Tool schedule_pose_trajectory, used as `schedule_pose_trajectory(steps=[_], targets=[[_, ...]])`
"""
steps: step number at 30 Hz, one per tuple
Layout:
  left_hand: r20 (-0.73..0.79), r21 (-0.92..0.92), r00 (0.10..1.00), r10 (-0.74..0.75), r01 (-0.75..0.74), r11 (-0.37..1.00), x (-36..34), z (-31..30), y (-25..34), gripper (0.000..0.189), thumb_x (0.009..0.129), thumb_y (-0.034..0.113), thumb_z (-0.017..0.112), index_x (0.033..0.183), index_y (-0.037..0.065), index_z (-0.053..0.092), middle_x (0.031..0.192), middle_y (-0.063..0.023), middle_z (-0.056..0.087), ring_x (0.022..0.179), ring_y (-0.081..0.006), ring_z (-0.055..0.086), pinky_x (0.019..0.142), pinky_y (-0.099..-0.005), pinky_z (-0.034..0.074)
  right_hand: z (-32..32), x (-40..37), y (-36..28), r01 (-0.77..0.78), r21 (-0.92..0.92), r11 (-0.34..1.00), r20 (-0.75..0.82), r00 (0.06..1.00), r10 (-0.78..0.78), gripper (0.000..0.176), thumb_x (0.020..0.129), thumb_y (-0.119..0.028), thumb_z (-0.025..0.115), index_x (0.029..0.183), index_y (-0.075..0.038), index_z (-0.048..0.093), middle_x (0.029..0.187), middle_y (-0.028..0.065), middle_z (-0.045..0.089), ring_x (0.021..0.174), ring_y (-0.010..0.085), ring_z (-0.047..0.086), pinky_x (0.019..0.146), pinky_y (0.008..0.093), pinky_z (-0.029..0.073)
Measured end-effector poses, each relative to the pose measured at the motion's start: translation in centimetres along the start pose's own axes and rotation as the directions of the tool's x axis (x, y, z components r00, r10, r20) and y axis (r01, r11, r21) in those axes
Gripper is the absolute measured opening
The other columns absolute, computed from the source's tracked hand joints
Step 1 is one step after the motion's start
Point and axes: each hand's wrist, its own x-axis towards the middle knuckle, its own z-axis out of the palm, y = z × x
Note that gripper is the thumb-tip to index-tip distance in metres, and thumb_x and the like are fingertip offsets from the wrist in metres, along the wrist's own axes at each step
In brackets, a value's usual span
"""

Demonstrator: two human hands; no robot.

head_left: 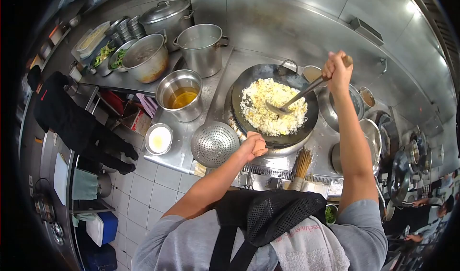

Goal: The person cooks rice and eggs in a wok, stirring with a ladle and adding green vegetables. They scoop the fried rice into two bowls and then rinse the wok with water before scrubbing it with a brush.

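Note:
A wok (pixel 306 122) sits on the burner, holding fried rice (pixel 261 96) with yellow bits that look like egg. My right hand (pixel 338 72) is raised above the wok's far right side, wrapped round the wooden-ended handle of a ladle (pixel 302 94). The ladle's bowl rests in the rice. At the wok's near left edge, my left hand (pixel 252 146) is closed on the wok's near side, with an orange-pink cloth (pixel 260 148) in the grip. The part of the wok under this hand is hidden.
Left of the wok lie a perforated strainer (pixel 215 144), a pot of oil (pixel 164 91) and a bowl of white contents (pixel 158 140). A bamboo brush (pixel 303 163) stands at the front. Metal bowls (pixel 357 100) sit right. A person in black (pixel 67 108) stands far left.

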Motion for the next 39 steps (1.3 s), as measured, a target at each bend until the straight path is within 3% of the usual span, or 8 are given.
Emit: schedule_pose_trajectory(steps=[3,5,9,14,20,26,31,39], targets=[[0.016,-0.04,1.0,0.016,-0.015,0.999,0.1,0.8,0.8,0.008,0.085,0.01,0.062,0.087,0.006,0.054,0.082,-0.0124,0.057,0.069,-0.0251,0.061,0.058,-0.042,0.061,4.6,-2.2,-4.0,-0.019,0.021,1.0,0.12,0.993,0.017,0.032,0.094,-0.009,0.062,0.068,-0.012,0.042,0.056,-0.0009,0.046,0.042,0.0084,0.038,0.04,0.0269,0.029],[-0.059,-0.012,0.998,-0.005,0.004,1.0,0.0,0.8,0.8,0.008,0.085,0.01,0.061,0.087,0.006,0.054,0.079,-0.0122,0.057,0.068,-0.0251,0.061,0.058,-0.0419,0.061,6.0,-4.6,-1.1,-0.127,-0.135,0.983,-0.198,0.975,0.099,0.032,0.095,-0.009,0.061,0.069,-0.011,0.043,0.057,-0.0013,0.047,0.043,0.0074,0.042,0.04,0.0256,0.032],[0.061,0.025,0.998,-0.029,0.028,0.999,1.2,-0.7,0.4,0.008,0.084,0.009,0.061,0.086,0.006,0.053,0.078,-0.012,0.056,0.068,-0.0259,0.061,0.058,-0.0426,0.061,1.4,-1.8,4.4,0.128,-0.085,0.988,0.133,0.984,-0.116,0.032,0.095,-0.008,0.063,0.068,-0.01,0.045,0.057,-0.0043,0.046,0.043,0.0052,0.04,0.039,0.024,0.03],[0.021,0.015,1.0,0.004,-0.005,1.0,0.9,-0.4,0.4,0.007,0.088,0.013,0.061,0.086,0.01,0.055,0.083,-0.0102,0.062,0.074,-0.0248,0.064,0.065,-0.0478,0.061,0.9,-2.1,-7.9,0.053,-0.122,0.991,0.06,0.997,-0.046,0.036,0.093,-0.009,0.065,0.066,-0.012,0.041,0.051,-0.0052,0.037,0.039,0.006,0.031,0.038,0.0254,0.024],[0.0,0.011,1.0,0.023,-0.023,1.0,-1.6,-0.5,-0.6,0.007,0.09,0.015,0.061,0.09,0.01,0.056,0.083,-0.0096,0.061,0.073,-0.024,0.064,0.064,-0.0457,0.061,-1.6,-3.5,1.7,0.087,0.041,0.995,-0.104,0.991,-0.082,0.034,0.092,-0.009,0.064,0.068,-0.012,0.041,0.051,-0.0029,0.037,0.038,0.0076,0.033,0.037,0.0265,0.026],[0.033,-0.002,0.999,0.001,-0.001,1.0,-9.4,0.1,-2.0,0.006,0.092,0.014,0.06,0.089,0.012,0.054,0.08,-0.0087,0.061,0.063,-0.0254,0.06,0.054,-0.0435,0.055,5.2,-1.3,-12.5,0.012,0.018,1.0,0.009,1.0,-0.012,0.035,0.093,-0.015,0.067,0.07,-0.013,0.041,0.052,-0.0041,0.038,0.039,0.0084,0.036,0.038,0.0263,0.029],[0.132,-0.062,0.989,0.071,-0.063,0.996,-4.7,-2.8,-2.8,0.011,0.091,0.018,0.061,0.087,0.009,0.056,0.074,-0.0064,0.06,0.059,-0.0208,0.059,0.054,-0.0375,0.053,5.4,-3.7,-0.6,0.055,-0.056,0.997,0.038,0.998,-0.053,0.031,0.093,-0.009,0.065,0.069,-0.01,0.046,0.05,-0.0014,0.045,0.038,0.0082,0.042,0.037,0.0258,0.035],[0.134,0.01,0.988,0.08,-0.082,0.997,-8.4,-4.4,-3.0,0.008,0.094,0.015,0.06,0.091,0.009,0.055,0.085,-0.0067,0.062,0.075,-0.0202,0.063,0.065,-0.0411,0.059,8.2,-2.5,-12.2,-0.093,-0.077,0.993,0.061,0.993,0.098,0.034,0.091,-0.014,0.066,0.07,-0.015,0.04,0.054,-0.0048,0.039,0.039,0.0065,0.034,0.039,0.0261,0.031]])
